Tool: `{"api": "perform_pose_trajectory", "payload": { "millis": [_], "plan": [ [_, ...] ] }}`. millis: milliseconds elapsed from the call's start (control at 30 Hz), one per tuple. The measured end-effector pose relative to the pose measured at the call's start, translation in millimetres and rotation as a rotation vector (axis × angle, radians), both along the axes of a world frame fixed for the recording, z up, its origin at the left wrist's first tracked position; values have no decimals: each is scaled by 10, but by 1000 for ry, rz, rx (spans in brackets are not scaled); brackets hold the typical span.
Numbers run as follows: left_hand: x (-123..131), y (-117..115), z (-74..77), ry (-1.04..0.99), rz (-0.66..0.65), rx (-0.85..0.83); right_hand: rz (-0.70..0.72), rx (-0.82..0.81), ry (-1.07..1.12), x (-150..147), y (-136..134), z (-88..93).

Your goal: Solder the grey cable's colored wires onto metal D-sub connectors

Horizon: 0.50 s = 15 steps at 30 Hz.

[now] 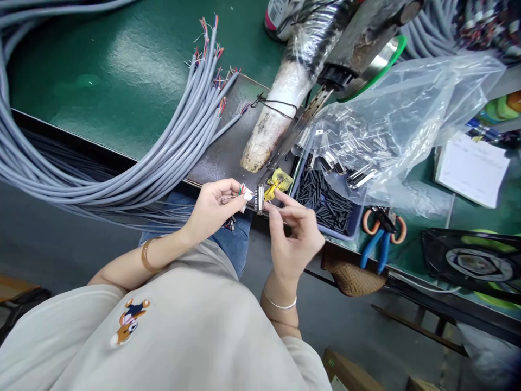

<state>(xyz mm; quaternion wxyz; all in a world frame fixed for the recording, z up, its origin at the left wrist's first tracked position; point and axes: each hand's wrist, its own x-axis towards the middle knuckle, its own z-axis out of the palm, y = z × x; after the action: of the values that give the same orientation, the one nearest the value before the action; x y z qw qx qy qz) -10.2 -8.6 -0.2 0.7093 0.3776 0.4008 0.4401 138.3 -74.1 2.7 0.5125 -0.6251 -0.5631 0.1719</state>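
Observation:
My left hand [214, 210] pinches thin coloured wires [242, 189] with white material around them. The wire ends point at a metal multi-pin connector [259, 200], which stands at the bench edge with its pins facing left. My right hand [295, 236] is curled, its thumb and fingertips drawn together just right of the connector. Whether they grip it or something small is hard to make out. A yellow piece [279, 183] lies directly behind the connector. Above it, a soldering iron [307, 114] slants down beside a white, plastic-wrapped shaft [274, 111].
Grey cables [163, 155] with stripped ends lie bundled at left. A blue tray [353, 225] holds black sleeves [323, 201]; a clear bag [423, 108] with metal connectors overlaps it. Cutters [381, 233], papers [470, 168] and a black fan [476, 263] occupy the right side.

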Motion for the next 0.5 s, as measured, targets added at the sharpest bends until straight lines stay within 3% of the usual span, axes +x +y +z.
{"api": "perform_pose_trajectory", "payload": {
  "millis": [133, 300, 500],
  "plan": [
    [36, 17, 14, 102, 69, 82, 94, -87, 60, -13, 123, -7],
    [55, 35, 8, 185, 134, 196, 69, -64, 19, -39, 224, -18],
    [64, 35, 35, 208, 152, 218, 68, -35, -31, -46, 258, 6]
  ]
}}
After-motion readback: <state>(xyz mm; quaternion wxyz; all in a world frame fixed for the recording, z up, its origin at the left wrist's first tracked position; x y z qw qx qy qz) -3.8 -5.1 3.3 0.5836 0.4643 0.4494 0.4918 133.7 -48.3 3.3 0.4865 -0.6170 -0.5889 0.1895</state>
